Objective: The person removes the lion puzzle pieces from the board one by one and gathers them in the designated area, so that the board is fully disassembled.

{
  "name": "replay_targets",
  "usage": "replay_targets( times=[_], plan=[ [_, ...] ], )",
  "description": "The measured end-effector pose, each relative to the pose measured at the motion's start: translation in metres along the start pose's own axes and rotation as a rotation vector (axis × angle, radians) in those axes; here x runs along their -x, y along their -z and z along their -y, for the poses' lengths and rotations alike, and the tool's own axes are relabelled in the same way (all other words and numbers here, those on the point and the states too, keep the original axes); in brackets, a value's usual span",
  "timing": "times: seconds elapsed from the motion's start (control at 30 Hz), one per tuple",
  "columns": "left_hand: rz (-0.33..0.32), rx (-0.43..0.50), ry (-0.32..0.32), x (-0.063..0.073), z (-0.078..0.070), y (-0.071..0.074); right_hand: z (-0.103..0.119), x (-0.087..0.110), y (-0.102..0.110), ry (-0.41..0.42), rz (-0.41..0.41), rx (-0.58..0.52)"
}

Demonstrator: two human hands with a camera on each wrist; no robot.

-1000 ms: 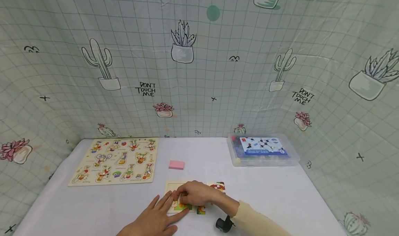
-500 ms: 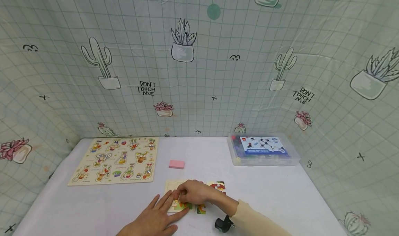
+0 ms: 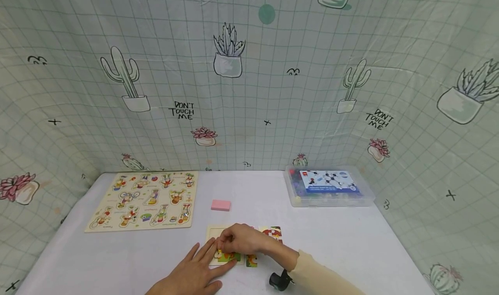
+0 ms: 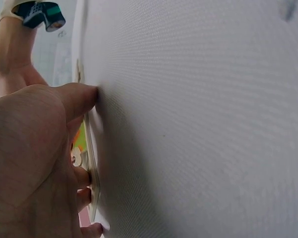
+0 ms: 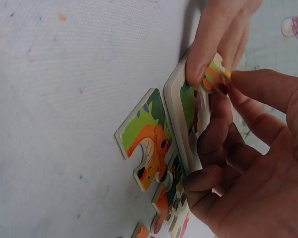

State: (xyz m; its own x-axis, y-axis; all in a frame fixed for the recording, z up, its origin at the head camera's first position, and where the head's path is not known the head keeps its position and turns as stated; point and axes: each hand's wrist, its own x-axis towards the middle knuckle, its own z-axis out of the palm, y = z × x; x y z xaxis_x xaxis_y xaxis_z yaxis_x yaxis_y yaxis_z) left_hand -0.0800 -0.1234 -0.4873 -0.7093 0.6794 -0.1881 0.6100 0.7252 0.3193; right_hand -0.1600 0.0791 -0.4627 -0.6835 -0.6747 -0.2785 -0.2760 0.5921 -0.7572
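Note:
A small wooden jigsaw tray point(image 3: 212, 232) with a pale rim lies at the table's near middle, partly covered by both hands. My left hand point(image 3: 191, 273) rests with spread, straight fingers on its left and near edges. In the left wrist view, fingertips lie along the tray's edge point(image 4: 93, 163). My right hand point(image 3: 243, 239) reaches in from the right, over the tray. Its thumb and fingers pinch a yellow-and-orange jigsaw piece point(image 5: 216, 78) in the right wrist view, close against the left fingertips. Green and orange picture parts show inside the tray.
Loose jigsaw pieces point(image 5: 151, 141) lie just right of the tray, with another piece point(image 3: 274, 232) farther back. A pink block point(image 3: 221, 205) sits behind. A wooden picture board point(image 3: 142, 202) stands back left; a clear plastic case point(image 3: 329, 187) back right. A black camera point(image 3: 279, 281) hangs at the right wrist.
The right hand's fingers have shifted very slightly over the tray, with a bit more of the picture showing beneath them. The left hand stays in place.

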Motion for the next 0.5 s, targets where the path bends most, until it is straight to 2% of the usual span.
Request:
replay_targets(
  times=[0.27,0.5],
  plan=[
    [-0.019,-0.042,-0.009,0.0014,-0.0003,0.0001,0.0006,0.0018,-0.0006,0.056,0.027,-0.028],
    [-0.009,-0.03,0.005,0.0002,-0.0009,0.0006,0.0019,0.0035,0.004,0.072,-0.005,0.029]
  ],
)
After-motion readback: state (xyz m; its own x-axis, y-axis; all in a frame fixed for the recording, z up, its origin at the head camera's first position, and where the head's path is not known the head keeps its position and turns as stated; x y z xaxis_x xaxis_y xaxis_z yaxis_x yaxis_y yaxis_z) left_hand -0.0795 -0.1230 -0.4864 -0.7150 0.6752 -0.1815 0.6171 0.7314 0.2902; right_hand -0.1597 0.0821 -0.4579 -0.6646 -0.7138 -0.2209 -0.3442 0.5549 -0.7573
